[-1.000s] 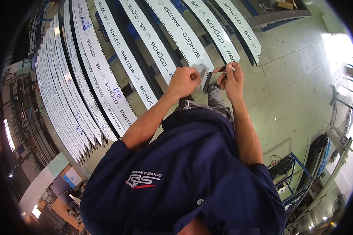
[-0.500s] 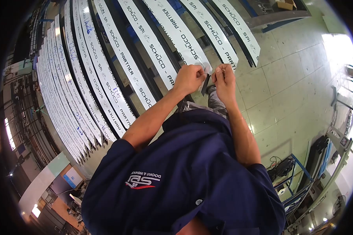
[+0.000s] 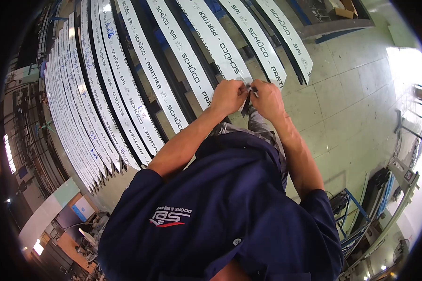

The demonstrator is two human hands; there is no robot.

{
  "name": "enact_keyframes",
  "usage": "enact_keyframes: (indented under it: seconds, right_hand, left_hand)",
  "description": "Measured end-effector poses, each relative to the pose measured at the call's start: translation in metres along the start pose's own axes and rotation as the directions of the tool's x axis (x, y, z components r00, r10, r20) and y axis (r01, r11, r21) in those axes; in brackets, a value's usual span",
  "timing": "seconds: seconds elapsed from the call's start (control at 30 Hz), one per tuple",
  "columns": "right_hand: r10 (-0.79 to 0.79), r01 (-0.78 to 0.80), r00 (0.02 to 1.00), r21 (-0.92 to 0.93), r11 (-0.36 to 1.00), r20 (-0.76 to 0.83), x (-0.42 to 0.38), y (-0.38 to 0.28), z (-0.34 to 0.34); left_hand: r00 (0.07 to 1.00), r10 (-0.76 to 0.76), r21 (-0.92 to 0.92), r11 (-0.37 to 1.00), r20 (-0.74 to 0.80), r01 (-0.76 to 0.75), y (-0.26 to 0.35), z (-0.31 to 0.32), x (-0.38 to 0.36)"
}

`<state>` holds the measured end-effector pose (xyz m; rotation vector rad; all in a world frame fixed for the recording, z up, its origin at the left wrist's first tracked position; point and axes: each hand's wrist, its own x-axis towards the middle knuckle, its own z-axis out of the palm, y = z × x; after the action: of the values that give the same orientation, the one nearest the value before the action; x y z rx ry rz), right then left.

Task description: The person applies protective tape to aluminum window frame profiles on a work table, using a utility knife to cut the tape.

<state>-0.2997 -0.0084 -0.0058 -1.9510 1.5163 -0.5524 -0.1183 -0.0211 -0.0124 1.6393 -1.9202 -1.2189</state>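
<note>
My left hand (image 3: 229, 98) and my right hand (image 3: 268, 100) meet at the near end of a long profile (image 3: 227, 56) faced with white printed protective film. Both hands are closed, thumbs and fingers pinched close together. The fingers hide most of the profile's tip, and I cannot tell what small thing is pinched there. Below the fingertips a short dark strip (image 3: 245, 109) points down toward my legs. Just right of my right hand ends another white-filmed profile (image 3: 262, 49).
Several more filmed profiles (image 3: 150, 70) lie side by side to the left, with dark gaps between. Tiled floor (image 3: 333, 107) spreads to the right. An open cardboard box (image 3: 341, 9) rests on a surface at the top right. A blue-framed rack (image 3: 356, 206) stands at the lower right.
My right hand has turned palm-down and moved slightly left, closing in on my left hand at the profile's end. My left hand has shifted a little right and down.
</note>
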Motion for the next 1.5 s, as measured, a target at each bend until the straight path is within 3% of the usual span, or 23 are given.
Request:
enact_keyframes:
  seconds: [0.13,0.23,0.3,0.33,0.4,0.43,0.5,0.53,0.6,0.63,0.7,0.8,0.83,0.9,0.93,1.13,1.5]
  right_hand:
    - [-0.046,0.054,0.998,-0.168,0.984,0.051,0.0,-0.006,0.001]
    - [-0.016,0.09,0.985,-0.428,0.899,0.174,0.016,-0.001,0.0]
    - [0.128,-0.183,0.983,-0.587,0.789,-0.134,0.051,0.035,-0.028]
    - [0.035,-0.226,0.841,-0.293,0.929,-0.54,0.065,0.053,-0.061]
    - [0.02,-0.031,0.68,-0.002,1.0,-0.733,0.081,0.053,-0.121]
    - [0.186,-0.016,0.774,0.275,0.961,-0.605,0.074,0.052,-0.133]
    - [0.36,-0.088,0.904,0.723,0.685,-0.231,0.046,0.047,-0.159]
    - [0.381,-0.009,0.905,0.887,0.462,-0.19,0.033,0.044,-0.146]
    - [0.499,-0.066,0.866,0.987,0.146,-0.016,0.009,0.038,-0.116]
    - [0.629,-0.207,0.777,0.948,0.243,0.008,-0.004,0.036,-0.104]
    - [0.685,-0.298,0.729,0.902,0.311,0.004,-0.026,0.045,-0.07]
    - [0.634,-0.343,0.754,0.72,0.603,-0.172,-0.046,0.041,-0.042]
    - [0.61,-0.488,0.779,0.469,0.736,-0.146,-0.051,0.037,-0.048]
    - [0.326,-0.316,0.931,0.087,0.945,-0.162,-0.052,0.044,-0.052]
    - [0.175,-0.188,0.977,-0.108,0.976,-0.123,-0.051,0.047,-0.053]
    - [0.03,0.063,0.978,-0.435,0.898,0.205,-0.025,0.05,-0.069]
    - [-0.1,0.358,0.873,-0.486,0.798,0.478,0.001,0.057,-0.078]
  left_hand:
    - [0.999,0.021,0.055,0.998,-0.034,-0.019,-0.006,0.006,0.002]
    - [1.0,-0.001,0.122,0.993,-0.03,0.005,-0.005,0.007,0.003]
    - [0.999,0.02,0.107,0.994,-0.042,-0.016,-0.005,0.009,0.003]
    - [0.999,0.005,0.086,0.996,-0.039,-0.002,-0.003,0.011,0.004]
    - [0.999,-0.027,0.059,0.998,-0.035,0.029,-0.003,0.009,0.002]
    - [0.999,-0.007,0.045,0.999,-0.051,0.009,-0.004,0.009,0.001]
    - [0.999,0.012,0.013,1.0,-0.034,-0.011,-0.005,0.007,0.002]
    - [0.999,0.016,-0.01,1.0,-0.031,-0.017,-0.007,0.006,0.003]
    - [1.0,-0.01,-0.033,0.999,0.002,0.01,-0.01,0.007,0.005]
    - [1.0,-0.018,-0.041,0.999,0.013,0.019,-0.01,0.005,0.005]
    - [0.999,-0.017,-0.045,0.999,0.029,0.019,-0.012,0.004,0.006]
    - [0.999,-0.003,-0.045,0.999,0.036,0.004,-0.012,0.002,0.007]
    - [0.999,-0.007,-0.039,0.999,0.048,0.009,-0.011,0.001,0.008]
    - [0.997,-0.013,-0.027,1.0,0.071,0.015,-0.011,-0.001,0.009]
    - [0.997,-0.017,-0.026,0.999,0.08,0.019,-0.011,-0.001,0.009]
    - [0.997,0.006,-0.03,1.0,0.075,-0.003,-0.013,-0.001,0.011]
    - [0.999,0.019,-0.043,0.999,0.047,-0.017,-0.017,0.002,0.011]
